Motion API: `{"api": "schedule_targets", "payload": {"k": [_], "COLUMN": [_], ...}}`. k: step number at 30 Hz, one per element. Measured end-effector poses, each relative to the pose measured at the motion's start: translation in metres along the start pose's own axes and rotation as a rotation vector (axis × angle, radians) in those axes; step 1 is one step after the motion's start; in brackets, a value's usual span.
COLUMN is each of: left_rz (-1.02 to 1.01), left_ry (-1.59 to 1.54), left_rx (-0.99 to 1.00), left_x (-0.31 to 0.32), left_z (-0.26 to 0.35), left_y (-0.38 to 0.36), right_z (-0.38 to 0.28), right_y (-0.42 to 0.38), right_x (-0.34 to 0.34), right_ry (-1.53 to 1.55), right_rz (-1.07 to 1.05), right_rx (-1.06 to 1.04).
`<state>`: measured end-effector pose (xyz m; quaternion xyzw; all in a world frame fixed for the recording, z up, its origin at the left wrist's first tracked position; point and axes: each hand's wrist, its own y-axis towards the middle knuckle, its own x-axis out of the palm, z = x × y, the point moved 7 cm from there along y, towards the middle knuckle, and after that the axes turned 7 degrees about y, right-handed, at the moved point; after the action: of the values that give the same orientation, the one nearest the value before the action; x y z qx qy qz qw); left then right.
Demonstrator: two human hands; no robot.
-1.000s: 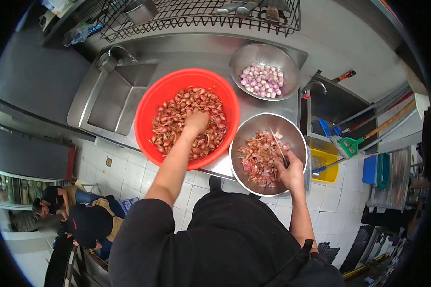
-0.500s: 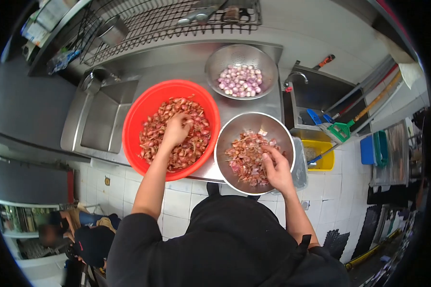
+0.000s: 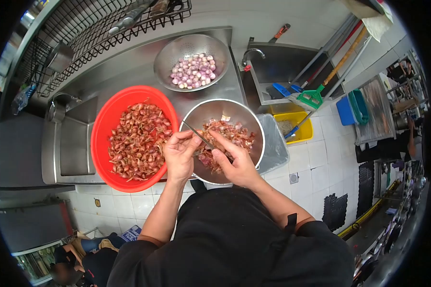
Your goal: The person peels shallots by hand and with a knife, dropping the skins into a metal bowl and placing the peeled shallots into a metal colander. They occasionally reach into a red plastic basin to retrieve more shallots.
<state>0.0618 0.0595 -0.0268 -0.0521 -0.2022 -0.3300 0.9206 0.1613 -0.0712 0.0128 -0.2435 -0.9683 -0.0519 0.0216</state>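
My left hand [image 3: 179,155] is closed in a pinch at the near left rim of a steel bowl [image 3: 254,122]. What it pinches is mostly hidden by the fingers, but looks like a small shallot. My right hand [image 3: 237,165] grips a small knife [image 3: 195,130], its thin blade pointing up and left across the left fingertips. Reddish-brown skins and peelings [image 3: 237,134] lie in the steel bowl below. To the left, a red basin [image 3: 100,138] holds many unpeeled shallots [image 3: 139,138]. Peeled shallots [image 3: 194,71] sit in a perforated steel colander [image 3: 165,50] behind.
A steel counter [image 3: 187,100] carries the containers, with a sink [image 3: 76,148] at its left. A wire rack [image 3: 100,43] hangs above. Right are a second sink [image 3: 292,67], a yellow bucket [image 3: 301,125] and long-handled tools [image 3: 342,60]. Another person [image 3: 98,258] is at lower left.
My left hand has left the shallots in the red basin and come to the steel bowl. My right hand has moved towards it, and the knife now shows. The view has shifted right.
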Motion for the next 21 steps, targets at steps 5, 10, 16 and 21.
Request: {"api": "schedule_targets", "payload": {"k": [5, 10, 16, 21], "left_rz": [0.01, -0.026, 0.018, -0.005], "left_ry": [0.133, 0.299, 0.495, 0.845], "left_rx": [0.155, 0.329, 0.52, 0.752], "left_x": [0.014, 0.022, 0.029, 0.043], "left_z": [0.011, 0.03, 0.044, 0.061], "left_y": [-0.007, -0.003, -0.011, -0.016], "right_z": [-0.007, -0.011, -0.009, -0.013], "right_y": [-0.001, 0.008, 0.01, 0.011], "right_x": [-0.002, -0.006, -0.006, -0.008], "right_ry": [-0.082, 0.055, 0.132, 0.135], "right_rz": [0.083, 0.018, 0.036, 0.09], "right_rx": [-0.116, -0.083, 0.034, -0.019]}}
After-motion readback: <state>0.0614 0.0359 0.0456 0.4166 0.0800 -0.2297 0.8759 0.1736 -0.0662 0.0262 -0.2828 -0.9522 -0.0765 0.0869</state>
